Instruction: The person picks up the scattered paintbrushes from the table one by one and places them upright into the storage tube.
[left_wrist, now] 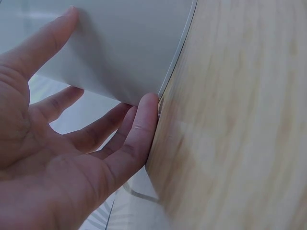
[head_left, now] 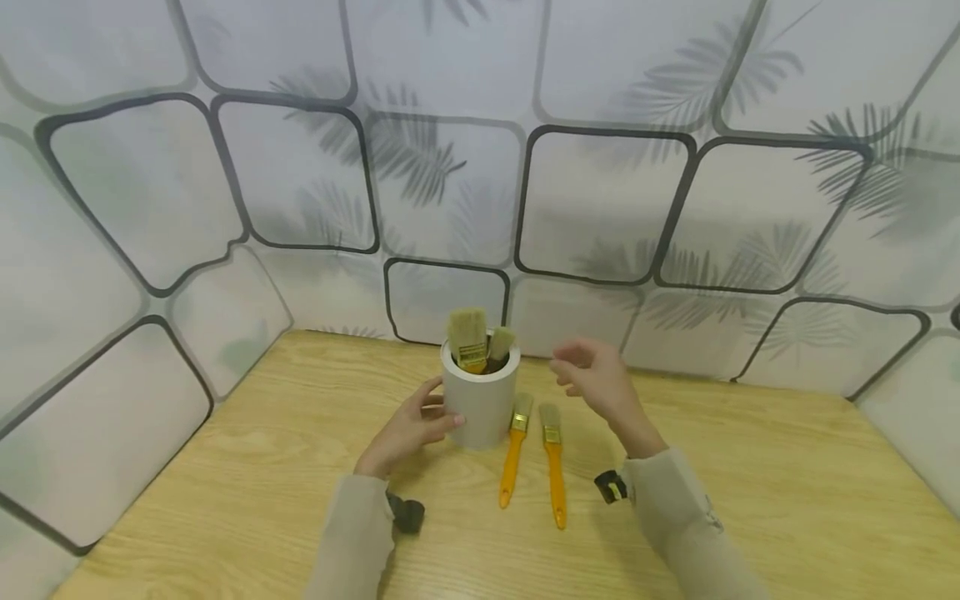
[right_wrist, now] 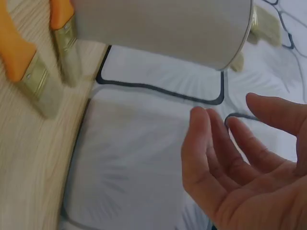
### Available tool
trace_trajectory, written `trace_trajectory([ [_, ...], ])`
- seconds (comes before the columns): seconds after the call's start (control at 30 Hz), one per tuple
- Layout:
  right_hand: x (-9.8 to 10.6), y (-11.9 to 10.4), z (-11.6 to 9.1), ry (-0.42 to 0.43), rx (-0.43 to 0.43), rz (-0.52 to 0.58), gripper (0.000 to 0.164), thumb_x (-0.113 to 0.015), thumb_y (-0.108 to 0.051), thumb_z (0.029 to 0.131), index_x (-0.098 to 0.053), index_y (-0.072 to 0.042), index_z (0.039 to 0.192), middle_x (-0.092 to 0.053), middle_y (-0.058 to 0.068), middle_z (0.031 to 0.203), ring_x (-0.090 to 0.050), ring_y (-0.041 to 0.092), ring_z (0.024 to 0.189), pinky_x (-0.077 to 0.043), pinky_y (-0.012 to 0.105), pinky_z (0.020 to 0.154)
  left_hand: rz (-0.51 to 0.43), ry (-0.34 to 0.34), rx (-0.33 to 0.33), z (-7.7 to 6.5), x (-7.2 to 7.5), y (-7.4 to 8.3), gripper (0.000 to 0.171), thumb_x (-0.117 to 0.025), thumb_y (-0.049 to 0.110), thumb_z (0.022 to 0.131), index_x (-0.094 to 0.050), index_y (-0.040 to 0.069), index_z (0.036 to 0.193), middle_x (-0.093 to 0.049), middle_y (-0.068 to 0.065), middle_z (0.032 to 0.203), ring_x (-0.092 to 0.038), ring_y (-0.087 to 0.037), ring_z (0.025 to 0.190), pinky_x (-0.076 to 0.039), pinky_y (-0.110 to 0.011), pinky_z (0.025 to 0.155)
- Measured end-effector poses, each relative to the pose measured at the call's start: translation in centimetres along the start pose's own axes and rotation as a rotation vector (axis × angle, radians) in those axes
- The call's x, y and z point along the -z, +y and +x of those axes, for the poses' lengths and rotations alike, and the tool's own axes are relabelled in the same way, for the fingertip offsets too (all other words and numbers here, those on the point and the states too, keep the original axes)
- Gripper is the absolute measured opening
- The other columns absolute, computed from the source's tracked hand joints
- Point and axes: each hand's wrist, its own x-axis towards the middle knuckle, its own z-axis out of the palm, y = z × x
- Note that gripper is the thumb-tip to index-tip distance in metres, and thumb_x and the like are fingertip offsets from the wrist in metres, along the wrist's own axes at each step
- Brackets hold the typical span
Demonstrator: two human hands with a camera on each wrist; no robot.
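Note:
A white cylindrical container (head_left: 480, 417) stands upright on the table, a wide paintbrush (head_left: 467, 335) and a narrower paintbrush (head_left: 501, 342) poking out bristles up. My left hand (head_left: 408, 429) holds its left side, the thumb on the near wall and the fingers toward the back, as the left wrist view shows against the container wall (left_wrist: 124, 43). To the right, my right hand (head_left: 600, 382) hovers with nothing in it, fingers loosely bent, apart from the container. Two orange-handled paintbrushes, a left one (head_left: 511, 467) and a right one (head_left: 556, 483), lie before it, bristles away from me.
The wooden table (head_left: 247, 467) runs back to a wall (head_left: 585, 208) patterned with dark outlined shapes and leaves. Another wall section (head_left: 97, 417) closes the left side. Dark wrist devices, one on the left (head_left: 407, 515) and one on the right (head_left: 611, 487), hang by the sleeves.

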Motion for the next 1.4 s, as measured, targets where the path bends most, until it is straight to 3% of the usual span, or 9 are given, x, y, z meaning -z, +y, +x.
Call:
trace_trajectory([
  [0.17, 1.3, 1.1, -0.3, -0.086, -0.122, 0.017, 0.033, -0.065, -0.005, 0.097, -0.059, 0.016, 0.122, -0.065, 0.032, 0.114, -0.071, 0.033, 0.082, -0.062, 0.04, 0.068, 0.003, -0.013, -0.012, -0.1, 0.1, 0.0, 0.078, -0.072, 0.016, 0.096, -0.028, 0.008, 0.16, -0.043, -0.028, 0.148, -0.047, -0.044, 0.133, -0.05, -0.054, 0.099],
  [0.33, 1.9, 1.7, -0.9, -0.157, -0.207, 0.034, 0.041, -0.065, -0.006, 0.097, -0.052, 0.018, 0.129, -0.059, 0.037, 0.12, -0.069, 0.044, 0.09, -0.062, 0.044, 0.068, 0.007, -0.013, -0.012, -0.2, 0.1, 0.1, 0.078, -0.072, 0.016, 0.096, -0.028, 0.008, 0.16, -0.043, -0.028, 0.148, -0.047, -0.044, 0.133, -0.049, -0.054, 0.099],
  [0.53, 2.1, 2.9, -1.7, -0.196, -0.276, 0.051, 0.044, -0.065, -0.006, 0.097, -0.049, 0.017, 0.131, -0.062, 0.032, 0.122, -0.069, 0.044, 0.093, -0.062, 0.044, 0.068, 0.008, -0.012, -0.009, -0.1, -0.1, 0.1, 0.077, -0.072, 0.016, 0.096, -0.029, 0.008, 0.16, -0.044, -0.027, 0.147, -0.047, -0.044, 0.133, -0.049, -0.054, 0.099],
  [0.83, 1.4, 4.9, -2.6, -0.273, -0.342, 0.051, 0.05, -0.068, -0.003, 0.092, -0.044, 0.018, 0.13, -0.064, 0.031, 0.11, -0.071, 0.033, 0.08, -0.062, 0.044, 0.063, 0.001, -0.007, -0.006, 0.0, -0.1, 0.2, 0.077, -0.072, 0.015, 0.096, -0.029, 0.008, 0.159, -0.044, -0.027, 0.147, -0.047, -0.043, 0.133, -0.05, -0.053, 0.099],
  [1.1, 0.4, 6.0, -3.4, -0.341, -0.42, 0.064, 0.059, -0.072, -0.003, 0.089, -0.038, 0.017, 0.133, -0.058, 0.034, 0.114, -0.069, 0.031, 0.082, -0.061, 0.041, 0.061, -0.001, -0.008, 0.003, 0.0, -0.1, -0.1, 0.077, -0.073, 0.016, 0.095, -0.03, 0.008, 0.159, -0.045, -0.027, 0.147, -0.047, -0.043, 0.133, -0.05, -0.053, 0.099],
  [1.3, -0.2, 6.1, -3.8, -0.359, -0.41, 0.057, 0.068, -0.074, 0.0, 0.086, -0.031, 0.017, 0.135, -0.062, 0.026, 0.103, -0.067, 0.029, 0.082, -0.061, 0.038, 0.058, 0.001, -0.006, 0.001, -0.1, -0.2, 0.2, 0.078, -0.073, 0.015, 0.095, -0.029, 0.008, 0.159, -0.044, -0.027, 0.147, -0.047, -0.044, 0.133, -0.05, -0.054, 0.099],
  [1.4, -0.8, 6.1, -4.0, -0.368, -0.409, 0.048, 0.073, -0.075, 0.002, 0.083, -0.028, 0.017, 0.136, -0.058, 0.017, 0.089, -0.058, 0.022, 0.07, -0.06, 0.037, 0.056, 0.005, -0.01, 0.004, -0.3, 0.0, 0.3, 0.08, -0.073, 0.016, 0.095, -0.028, 0.007, 0.16, -0.042, -0.028, 0.149, -0.046, -0.044, 0.134, -0.05, -0.054, 0.099],
])
